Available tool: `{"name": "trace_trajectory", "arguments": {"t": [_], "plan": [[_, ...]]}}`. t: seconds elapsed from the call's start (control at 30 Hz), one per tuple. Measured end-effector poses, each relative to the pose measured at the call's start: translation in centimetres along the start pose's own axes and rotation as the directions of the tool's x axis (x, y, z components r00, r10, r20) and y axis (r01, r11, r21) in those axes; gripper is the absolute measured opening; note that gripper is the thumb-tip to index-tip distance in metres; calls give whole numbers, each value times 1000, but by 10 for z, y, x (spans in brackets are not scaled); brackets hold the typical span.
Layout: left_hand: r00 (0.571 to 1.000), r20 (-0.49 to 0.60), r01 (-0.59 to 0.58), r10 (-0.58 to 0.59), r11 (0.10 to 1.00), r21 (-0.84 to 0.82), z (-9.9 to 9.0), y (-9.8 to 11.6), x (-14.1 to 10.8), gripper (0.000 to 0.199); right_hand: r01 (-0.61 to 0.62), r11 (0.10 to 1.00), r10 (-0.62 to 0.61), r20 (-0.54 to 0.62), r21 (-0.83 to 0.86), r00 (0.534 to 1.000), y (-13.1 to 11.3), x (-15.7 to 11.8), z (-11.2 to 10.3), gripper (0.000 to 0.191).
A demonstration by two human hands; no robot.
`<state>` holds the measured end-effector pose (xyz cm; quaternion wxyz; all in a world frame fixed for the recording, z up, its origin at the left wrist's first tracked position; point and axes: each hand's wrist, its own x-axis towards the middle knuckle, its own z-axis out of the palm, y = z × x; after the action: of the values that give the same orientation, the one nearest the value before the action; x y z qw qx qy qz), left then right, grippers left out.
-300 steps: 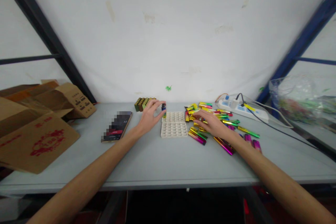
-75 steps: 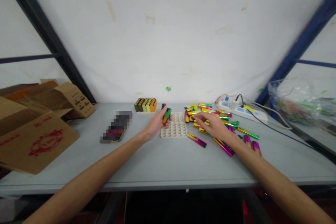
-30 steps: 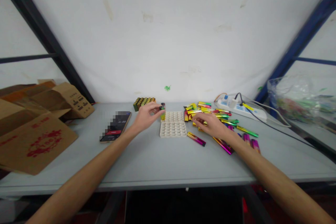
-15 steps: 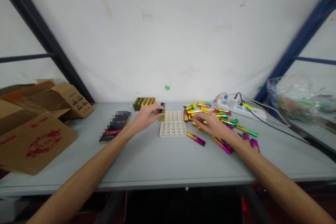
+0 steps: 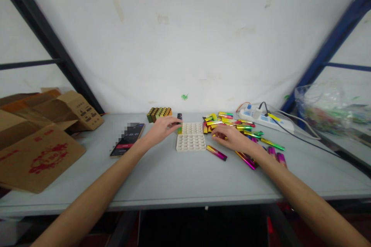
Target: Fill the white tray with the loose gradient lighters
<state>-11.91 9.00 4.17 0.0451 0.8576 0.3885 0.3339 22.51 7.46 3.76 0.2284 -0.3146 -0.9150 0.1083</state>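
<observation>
At the left edge of a white tray (image 5: 191,142) with rows of round holes, my left hand (image 5: 162,128) pinches a shiny tube with a dark top (image 5: 179,117), which stands upright. Its lower part shows green and yellow below my fingers. My right hand (image 5: 230,137) is curled, palm down, over a loose pile of shiny coloured tubes (image 5: 223,122) right of the tray. Yellow shows at its fingertips, but what they grip is hidden. A gold and purple tube (image 5: 216,153) lies alone in front of that hand.
A block of upright tubes (image 5: 159,113) stands at the back, left of the tray. A phone (image 5: 127,141) and an opened cardboard box (image 5: 43,154) lie at left. At right are a power strip (image 5: 278,123) with cables and a clear plastic bag (image 5: 324,108).
My right hand has shifted slightly over the pile, its fingers more curled. My left hand and the upright tube have hardly moved.
</observation>
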Motion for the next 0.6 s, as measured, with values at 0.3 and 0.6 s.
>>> {"name": "trace_trajectory", "arguments": {"t": [0.3,0.6], "plan": [[988,-66,-128,140,978,164,5,-1,-2,27,-9,995,31,216,-101,976,-9,-6,0,36],[948,-292,-80,128,982,168,6,34,-1,18,-132,986,126,65,106,990,-5,-2,-1,28]]}}
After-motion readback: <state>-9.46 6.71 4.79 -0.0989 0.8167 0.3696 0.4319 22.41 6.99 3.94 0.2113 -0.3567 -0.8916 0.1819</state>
